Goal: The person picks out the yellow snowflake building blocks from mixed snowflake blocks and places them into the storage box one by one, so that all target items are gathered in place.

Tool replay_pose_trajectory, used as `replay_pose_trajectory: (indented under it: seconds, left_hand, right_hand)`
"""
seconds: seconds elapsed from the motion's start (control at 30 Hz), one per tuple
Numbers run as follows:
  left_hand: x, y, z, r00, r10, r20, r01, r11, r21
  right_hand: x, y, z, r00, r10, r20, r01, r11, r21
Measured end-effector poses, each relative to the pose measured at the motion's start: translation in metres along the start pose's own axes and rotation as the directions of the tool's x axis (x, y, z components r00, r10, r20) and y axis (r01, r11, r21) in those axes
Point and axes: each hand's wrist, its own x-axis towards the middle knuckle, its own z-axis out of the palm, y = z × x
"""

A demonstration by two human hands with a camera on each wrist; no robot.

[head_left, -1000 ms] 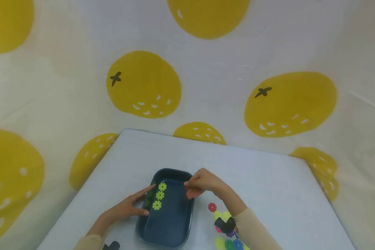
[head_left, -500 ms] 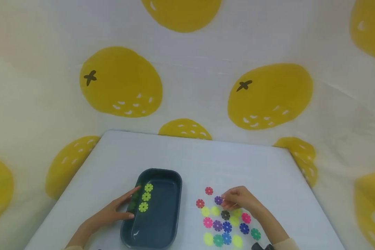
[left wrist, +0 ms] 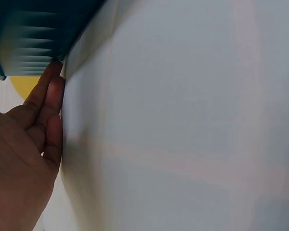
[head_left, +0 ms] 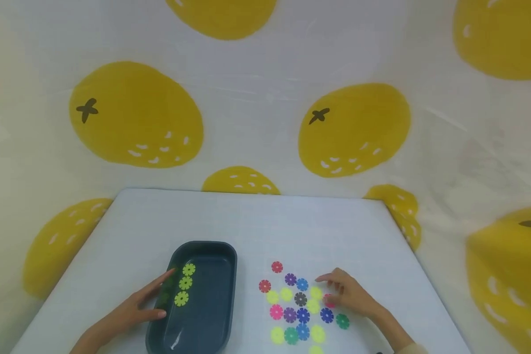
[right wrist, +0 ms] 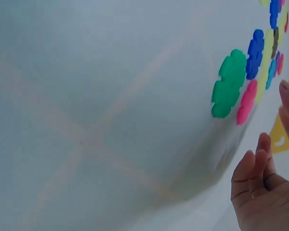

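Observation:
My left hand (head_left: pixel 130 312) lies at the left side of a dark blue tray (head_left: pixel 233 290), index finger and thumb at its rim. In the left wrist view its fingers (left wrist: pixel 52 96) are extended against the tray's outer side (left wrist: pixel 29 38). Three yellow-green notched discs (head_left: pixel 185 282) stand in a column inside the tray, along the left wall. My right hand (head_left: pixel 351 297), fingers spread and holding nothing, hovers at the right side of loose notched plastic discs. A pink disc (head_left: pixel 329 301) is partly behind its thumb; a green disc (right wrist: pixel 229 84) lies near it.
Several discs lie flat on the white table right of the tray, among them red (head_left: pixel 277 267), black (head_left: pixel 300 299), purple (head_left: pixel 289 315) and blue (head_left: pixel 303 315). A white cloth (head_left: pixel 248 123) printed with yellow fruit hangs behind the table.
My right hand has moved from over the tray's right side to the loose discs, and its fingers have spread. The view has turned right. My left hand stays at the tray.

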Motion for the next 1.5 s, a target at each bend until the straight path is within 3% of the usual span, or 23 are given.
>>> replay_pose_trajectory:
  seconds: [0.13,0.27,0.57,0.77,0.93,1.23,1.5]
  left_hand:
    - [0.0,-0.003,0.0,1.0,0.018,-0.024,-0.018,1.0,0.013]
    - [0.001,-0.006,0.001,0.998,0.051,-0.036,-0.05,0.999,0.015]
    - [0.005,-0.004,0.001,0.999,-0.022,0.026,0.022,1.0,-0.012]
    - [0.007,-0.003,0.0,0.997,-0.054,0.054,0.056,0.998,-0.03]
    - [0.006,-0.004,-0.001,0.999,-0.025,0.048,0.026,1.0,-0.016]
    - [0.006,-0.009,-0.001,0.998,-0.044,0.043,0.045,0.999,-0.026]
    - [0.007,-0.008,-0.002,0.997,-0.041,0.063,0.042,0.999,-0.014]
  right_hand:
    - [0.009,0.007,-0.003,0.995,-0.098,0.035,0.1,0.993,-0.061]
    - [0.018,0.007,-0.005,0.989,-0.125,0.078,0.13,0.989,-0.064]
    - [0.021,0.001,-0.001,0.997,-0.029,0.076,0.038,0.992,-0.122]
    - [0.018,0.001,0.003,0.997,-0.027,0.07,0.034,0.994,-0.101]
    - [0.017,0.001,0.005,0.998,-0.022,0.067,0.028,0.996,-0.09]
    - [0.016,-0.002,0.009,0.997,0.06,0.046,-0.056,0.996,-0.074]
    - [0.013,-0.01,0.014,0.997,0.078,-0.01,-0.079,0.994,-0.078]
